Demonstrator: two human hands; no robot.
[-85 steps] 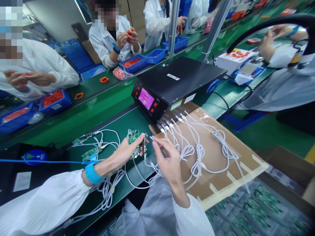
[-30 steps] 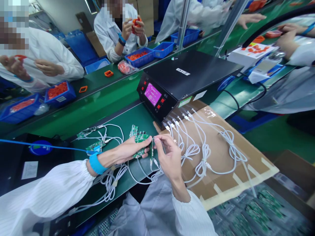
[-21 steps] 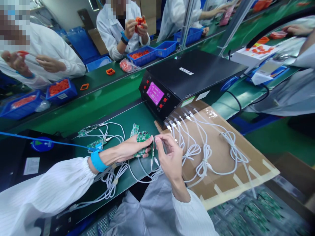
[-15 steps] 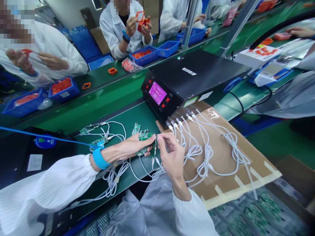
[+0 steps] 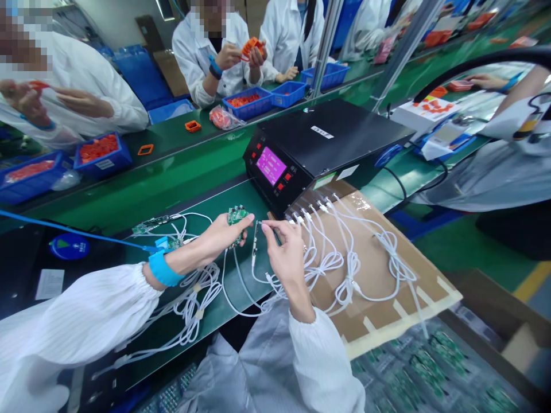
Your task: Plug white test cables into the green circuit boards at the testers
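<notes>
My left hand (image 5: 221, 232), with a blue wrist strap (image 5: 164, 268), is closed around green circuit boards (image 5: 236, 217), the thumb lying over them. My right hand (image 5: 286, 249) pinches the upper end of a single circuit board (image 5: 255, 238), seen edge-on and hanging upright just right of the left hand's boards. A white cable (image 5: 253, 267) meets this board's lower end. More green boards with white cables (image 5: 163, 222) lie on the green work surface left of my hands. How many boards my left hand holds is hidden.
A black tester box (image 5: 327, 140) with a lit purple screen stands ahead. White cables from its ports run in looped bundles (image 5: 353, 269) over a cardboard sheet (image 5: 379, 287). Co-workers across the belt handle orange frames beside blue bins (image 5: 103, 163). Bagged circuit boards (image 5: 426, 361) lie lower right.
My right hand has drawn slightly away from my left, holding one board with a cable at its lower end. The whole view has shifted somewhat.
</notes>
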